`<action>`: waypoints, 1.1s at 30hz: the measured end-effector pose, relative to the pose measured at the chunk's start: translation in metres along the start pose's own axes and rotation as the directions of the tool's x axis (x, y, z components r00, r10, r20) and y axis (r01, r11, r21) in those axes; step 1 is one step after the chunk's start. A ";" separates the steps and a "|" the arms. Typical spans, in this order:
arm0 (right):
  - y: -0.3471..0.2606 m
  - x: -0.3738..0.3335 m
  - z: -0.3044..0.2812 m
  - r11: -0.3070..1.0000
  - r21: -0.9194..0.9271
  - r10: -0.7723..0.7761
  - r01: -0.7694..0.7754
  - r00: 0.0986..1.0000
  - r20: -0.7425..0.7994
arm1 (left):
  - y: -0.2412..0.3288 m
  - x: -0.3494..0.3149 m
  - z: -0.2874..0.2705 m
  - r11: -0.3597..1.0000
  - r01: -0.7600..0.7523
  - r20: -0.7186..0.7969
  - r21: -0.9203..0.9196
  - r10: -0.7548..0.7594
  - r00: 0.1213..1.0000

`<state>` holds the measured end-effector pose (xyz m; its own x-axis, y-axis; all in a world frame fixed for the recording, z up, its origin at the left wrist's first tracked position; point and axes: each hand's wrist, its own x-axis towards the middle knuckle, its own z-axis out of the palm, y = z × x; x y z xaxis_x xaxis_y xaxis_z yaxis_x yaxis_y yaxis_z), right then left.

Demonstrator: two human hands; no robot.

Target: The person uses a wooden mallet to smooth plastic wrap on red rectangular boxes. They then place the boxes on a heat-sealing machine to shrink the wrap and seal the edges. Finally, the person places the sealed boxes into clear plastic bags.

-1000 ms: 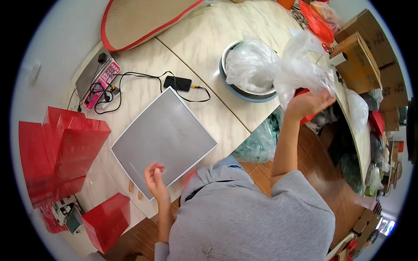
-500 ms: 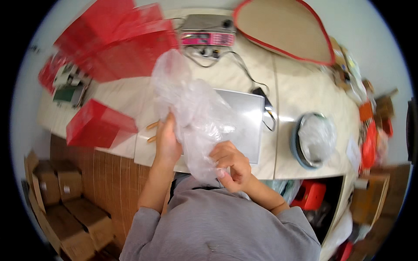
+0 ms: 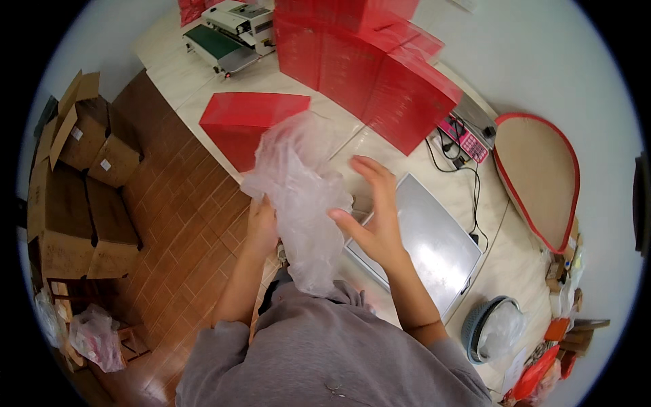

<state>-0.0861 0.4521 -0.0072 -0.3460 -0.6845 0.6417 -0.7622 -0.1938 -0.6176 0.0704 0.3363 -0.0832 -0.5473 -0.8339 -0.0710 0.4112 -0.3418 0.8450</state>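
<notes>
A large crumpled clear plastic bag hangs in front of my body, over the table's near edge. My left hand grips its left side; part of the fingers is hidden behind the film. On the other side, my right hand has its thumb and fingers spread apart, the thumb close to the bag's right side. Whether the thumb touches the film I cannot tell. Beyond the bag, a red box sits near the table's edge. A flat silver panel lies to the right, partly behind my right forearm.
Red boxes in clear wrap stand at the back, beside a pink-fronted scale with cables. A sealing machine is far left. At right are a red-rimmed tan board and a blue basket. Cardboard boxes stack on the floor at left.
My view has turned left, bringing more floor and cardboard boxes in. My right hand has let go of the bag's lower end, risen and spread its fingers. The left keeps its hold.
</notes>
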 end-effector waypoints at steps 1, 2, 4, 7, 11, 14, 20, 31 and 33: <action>0.000 0.011 0.020 0.999 -0.011 -0.032 0.033 0.998 0.054 | 0.006 0.004 -0.011 0.998 0.015 -0.050 0.053 -0.012 0.999; 0.004 0.017 0.038 0.996 0.090 0.011 -0.016 0.999 0.053 | 0.011 0.011 -0.025 0.997 -0.003 -0.113 0.078 0.012 0.994; 0.011 0.028 0.073 0.951 0.288 0.101 -0.116 0.993 0.066 | 0.027 0.023 -0.054 0.991 -0.033 -0.236 0.133 0.064 0.970; 0.013 0.044 0.098 0.802 0.493 0.354 -0.338 0.933 0.064 | 0.056 0.046 -0.108 0.981 -0.101 -0.267 0.168 0.144 0.953; 0.021 0.053 0.115 0.677 0.519 0.530 -0.521 0.835 0.147 | 0.087 0.068 -0.159 0.970 -0.239 -0.463 -0.041 0.194 0.865; 0.021 0.067 0.127 0.895 0.308 0.311 -0.324 0.946 0.093 | 0.116 0.086 -0.174 0.918 -0.392 -0.178 0.061 0.397 0.900; -0.041 0.134 0.165 0.970 -0.033 -0.217 0.239 0.923 0.318 | 0.124 0.111 -0.169 0.903 -0.407 0.382 0.139 0.330 0.863; -0.034 0.118 0.195 0.966 0.051 -0.255 0.253 0.903 0.346 | 0.139 0.129 -0.146 0.896 -0.131 0.211 -0.424 0.238 0.948; -0.033 0.117 0.201 0.974 -0.018 -0.204 0.228 0.901 0.383 | 0.139 0.129 -0.148 0.880 -0.095 0.260 -0.465 0.239 0.936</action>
<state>0.0087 0.2372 -0.0030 0.0532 -0.8466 0.5296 -0.8308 -0.3317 -0.4469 0.1651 0.1171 -0.0533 -0.6037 -0.7489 0.2731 0.7528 -0.4230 0.5043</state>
